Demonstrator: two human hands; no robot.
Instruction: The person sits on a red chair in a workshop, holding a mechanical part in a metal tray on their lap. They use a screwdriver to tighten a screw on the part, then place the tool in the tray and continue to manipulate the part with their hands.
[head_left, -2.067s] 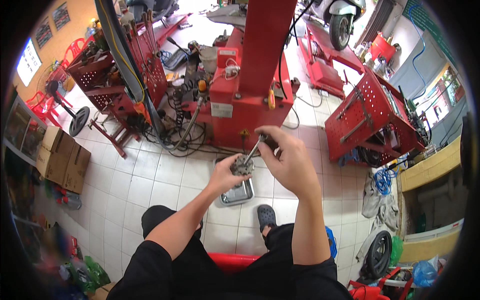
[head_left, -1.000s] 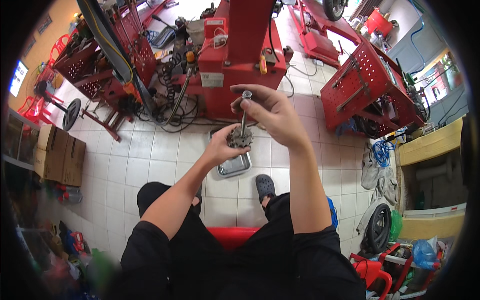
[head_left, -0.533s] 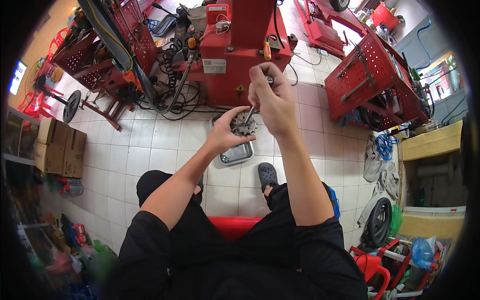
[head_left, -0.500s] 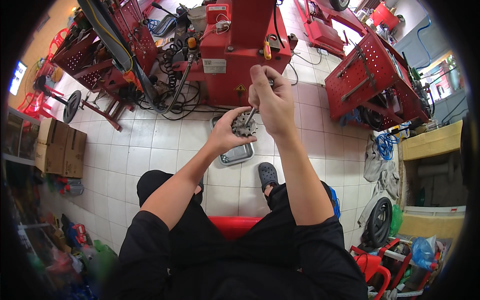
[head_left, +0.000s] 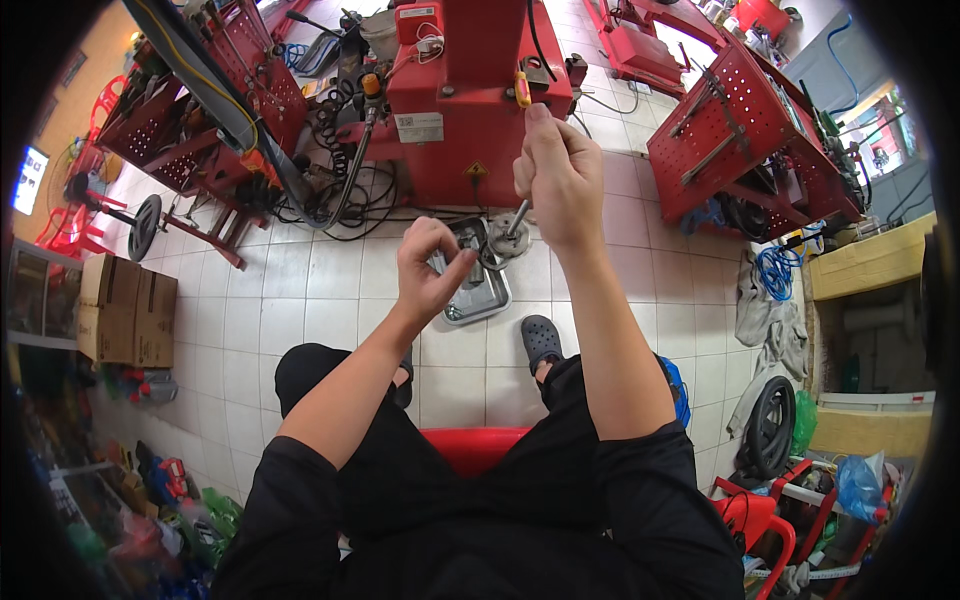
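My right hand (head_left: pixel 562 180) is closed in a fist, thumb on top, around a tool with a thin grey metal shaft (head_left: pixel 519 215). Its handle is hidden inside my fingers. The shaft slants down to the middle of a round metal gear-like part (head_left: pixel 509 239); I cannot tell whether that part hangs on the tip or rests on something. To the left, apart from it, my left hand (head_left: pixel 432 268) has bent fingers with the thumb held away, and nothing shows in it. Below both hands a grey metal tray (head_left: pixel 478 308) lies on the floor with small metal parts in it.
Ahead stands a red machine (head_left: pixel 440 160) with hoses and cables at its base. A red perforated tool cart (head_left: pixel 725 140) is at the far right, another (head_left: pixel 195 125) at the far left. Cardboard boxes (head_left: pixel 125 310) sit left. A black tyre (head_left: pixel 770 428) is at the right.
My left hand has let go of the gear-like part and moved down and left. My right hand has shifted slightly right, still gripping the tool, and the part is now farther from my left hand.
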